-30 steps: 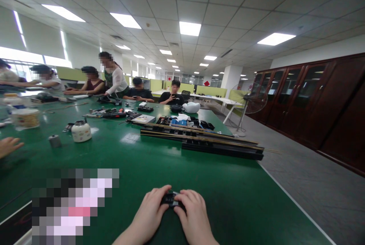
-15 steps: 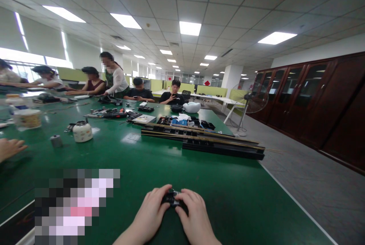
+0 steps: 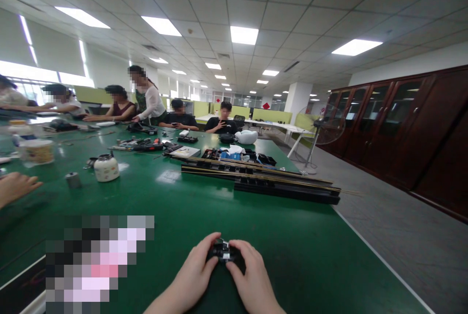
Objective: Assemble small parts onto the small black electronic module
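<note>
A small black part with shiny metal pieces (image 3: 225,251) is held between my two hands above the green table (image 3: 183,211), near its front edge. My left hand (image 3: 199,263) grips it from the left, thumb and fingers curled on its side. On the right, my right hand (image 3: 250,265) pinches the other side with thumb below and fingers above. The fingers cover both ends of the part, so I cannot make out exactly what it is.
Long black rails with thin brass-coloured rods (image 3: 285,192) lie ahead. To the left are a cream jar (image 3: 106,167), a grey cylinder (image 3: 73,180), a blurred-out screen (image 3: 98,265) and another person's hand (image 3: 20,187). Several people sit or stand beyond; a fan (image 3: 316,128) stands right.
My right fingers have drawn back a little, so more of the part's metal shows. At the left, the other person's hand has reached slightly further in.
</note>
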A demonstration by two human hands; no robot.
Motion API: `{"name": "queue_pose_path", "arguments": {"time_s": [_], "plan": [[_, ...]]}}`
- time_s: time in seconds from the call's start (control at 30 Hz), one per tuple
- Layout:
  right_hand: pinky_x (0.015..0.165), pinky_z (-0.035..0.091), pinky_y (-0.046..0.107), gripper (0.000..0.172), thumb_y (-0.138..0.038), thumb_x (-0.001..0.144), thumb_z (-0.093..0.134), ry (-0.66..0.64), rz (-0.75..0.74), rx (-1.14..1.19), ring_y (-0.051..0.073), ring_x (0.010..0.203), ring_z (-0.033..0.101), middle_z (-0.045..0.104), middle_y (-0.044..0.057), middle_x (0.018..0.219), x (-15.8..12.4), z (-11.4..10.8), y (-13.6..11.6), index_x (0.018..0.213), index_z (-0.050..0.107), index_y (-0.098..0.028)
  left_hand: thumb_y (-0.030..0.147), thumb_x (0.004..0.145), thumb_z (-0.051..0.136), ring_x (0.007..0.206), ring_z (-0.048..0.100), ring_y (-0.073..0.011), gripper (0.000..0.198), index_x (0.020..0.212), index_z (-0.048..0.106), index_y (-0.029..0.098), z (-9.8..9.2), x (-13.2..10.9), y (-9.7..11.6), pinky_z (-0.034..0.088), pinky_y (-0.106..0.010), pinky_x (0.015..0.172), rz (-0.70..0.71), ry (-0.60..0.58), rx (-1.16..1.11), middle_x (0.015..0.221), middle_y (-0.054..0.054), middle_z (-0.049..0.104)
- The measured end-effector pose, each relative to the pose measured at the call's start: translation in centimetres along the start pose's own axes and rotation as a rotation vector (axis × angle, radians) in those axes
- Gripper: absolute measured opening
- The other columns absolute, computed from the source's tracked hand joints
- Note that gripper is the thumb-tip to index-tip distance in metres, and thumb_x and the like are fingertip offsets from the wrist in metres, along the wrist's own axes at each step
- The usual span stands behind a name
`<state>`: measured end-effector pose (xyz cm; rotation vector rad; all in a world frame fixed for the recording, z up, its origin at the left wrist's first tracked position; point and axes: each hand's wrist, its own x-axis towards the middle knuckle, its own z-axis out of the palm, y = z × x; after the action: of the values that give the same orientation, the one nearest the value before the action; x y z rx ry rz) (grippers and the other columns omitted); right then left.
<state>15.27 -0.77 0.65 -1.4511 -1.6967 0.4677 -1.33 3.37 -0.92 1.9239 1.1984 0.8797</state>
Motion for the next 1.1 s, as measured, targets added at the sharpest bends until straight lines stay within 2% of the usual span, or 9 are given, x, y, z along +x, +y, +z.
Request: {"name": "queue_pose_path", "arguments": {"time_s": [0.2,0.4,0.53,0.63,0.77,0.87,1.03,1.1], "plan": [[0.092,0.042,0.034,0.034,-0.02,0.072,0.056,0.04,0.031,0.046,0.021,0.104,0.056,0.062,0.003,0.109,-0.1,-0.1,-0.1,0.105,0.058,-0.025,0.015,0.076,0.046,0.112,0.05,-0.0206,0.055,0.13,0.034,0.02,0.0,0.0,0.3,0.036,-0.037,0.099,0.005,0.007,-0.111,0.12,-0.009,0.055],[0.088,0.046,0.032,0.032,-0.018,0.072,0.056,0.062,-0.019,0.1,0.02,0.1,0.058,0.062,0.004,0.107,-0.1,0.0,0.0,0.104,0.059,-0.025,0.016,0.075,0.047,0.106,0.054,-0.021,0.045,0.119,0.044,0.023,0.0,0.1,0.3,0.039,-0.037,0.096,-0.014,0.002,-0.121,0.112,-0.006,0.06],[0.092,0.043,0.033,0.033,-0.015,0.071,0.056,0.055,-0.026,0.109,0.02,0.103,0.056,0.061,0.004,0.109,-0.1,-0.2,-0.4,0.102,0.06,-0.025,0.015,0.077,0.045,0.105,0.055,-0.0189,0.041,0.117,0.039,0.024,-0.1,-0.1,0.6,0.038,-0.035,0.096,0.017,-0.033,-0.211,0.109,-0.005,0.06],[0.095,0.041,0.035,0.023,-0.018,0.073,0.058,0.005,-0.016,0.071,0.02,0.108,0.053,0.058,0.004,0.114,-0.1,-0.4,-0.8,0.092,0.065,-0.027,0.017,0.079,0.043,0.1,0.057,-0.0184,0.039,0.117,0.037,0.024,-0.3,-0.2,1.1,0.04,-0.034,0.093,0.019,-0.066,-0.292,0.105,-0.005,0.061],[0.091,0.043,0.035,0.014,-0.023,0.075,0.058,0.011,-0.027,0.06,0.02,0.104,0.055,0.059,0.004,0.109,0.0,-0.2,-0.7,0.083,0.068,-0.029,0.02,0.081,0.044,0.094,0.058,-0.0175,0.037,0.117,0.035,0.024,-0.4,-0.3,1.6,0.04,-0.032,0.09,0.03,-0.099,-0.329,0.098,-0.003,0.062],[0.09,0.044,0.034,0.013,-0.025,0.076,0.058,0.018,-0.027,0.053,0.02,0.103,0.056,0.06,0.004,0.107,0.0,-0.1,-0.5,0.083,0.068,-0.029,0.023,0.082,0.044,0.096,0.058,-0.0173,0.038,0.119,0.034,0.024,-0.4,-0.3,1.4,0.039,-0.032,0.09,0.032,-0.114,-0.328,0.098,-0.003,0.061],[0.092,0.042,0.033,0.014,-0.025,0.077,0.056,-0.004,-0.004,0.017,0.02,0.105,0.054,0.059,0.003,0.108,0.0,-0.2,-0.8,0.084,0.068,-0.029,0.026,0.081,0.047,0.1,0.056,-0.0181,0.052,0.128,0.025,0.023,-0.3,-0.2,1.0,0.037,-0.034,0.094,0.022,-0.123,-0.381,0.104,-0.005,0.06],[0.092,0.042,0.033,0.014,-0.024,0.078,0.055,-0.013,0.001,0.015,0.019,0.106,0.054,0.059,0.003,0.109,0.0,-0.3,-1.0,0.084,0.067,-0.029,0.026,0.08,0.048,0.102,0.055,-0.0185,0.05,0.126,0.027,0.023,-0.2,-0.1,0.9,0.036,-0.034,0.095,0.013,-0.123,-0.406,0.105,-0.005,0.06]]}}
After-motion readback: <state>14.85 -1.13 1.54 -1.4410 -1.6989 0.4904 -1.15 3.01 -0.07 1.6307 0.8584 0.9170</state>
